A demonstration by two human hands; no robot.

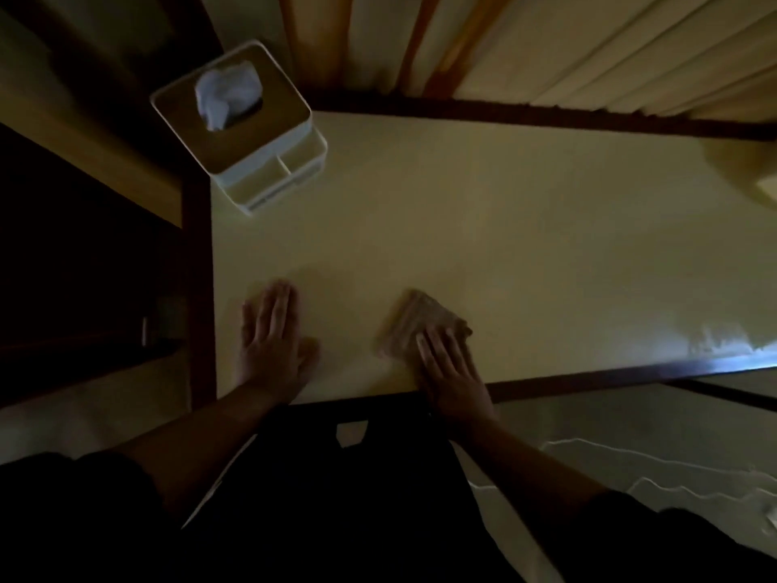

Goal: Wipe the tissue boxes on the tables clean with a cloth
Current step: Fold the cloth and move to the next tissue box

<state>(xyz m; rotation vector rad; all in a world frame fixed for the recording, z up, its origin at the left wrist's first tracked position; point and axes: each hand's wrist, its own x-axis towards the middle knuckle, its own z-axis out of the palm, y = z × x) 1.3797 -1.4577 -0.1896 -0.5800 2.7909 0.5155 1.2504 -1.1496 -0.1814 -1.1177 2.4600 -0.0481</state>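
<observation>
Left hand (273, 342) flat, fingers straight; right hand (452, 372) likewise (both forearms bare).

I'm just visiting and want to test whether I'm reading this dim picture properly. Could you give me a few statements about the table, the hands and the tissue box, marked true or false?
1. The right hand rests on a folded cloth. True.
2. The left hand is holding the tissue box. False: it lies flat on the table, apart from the box.
3. A tissue sticks up out of the box's top. True.
4. The tissue box stands in the middle of the table. False: it stands at the far left corner.
5. The cloth is touching the tissue box. False: bare tabletop lies between them.
</observation>
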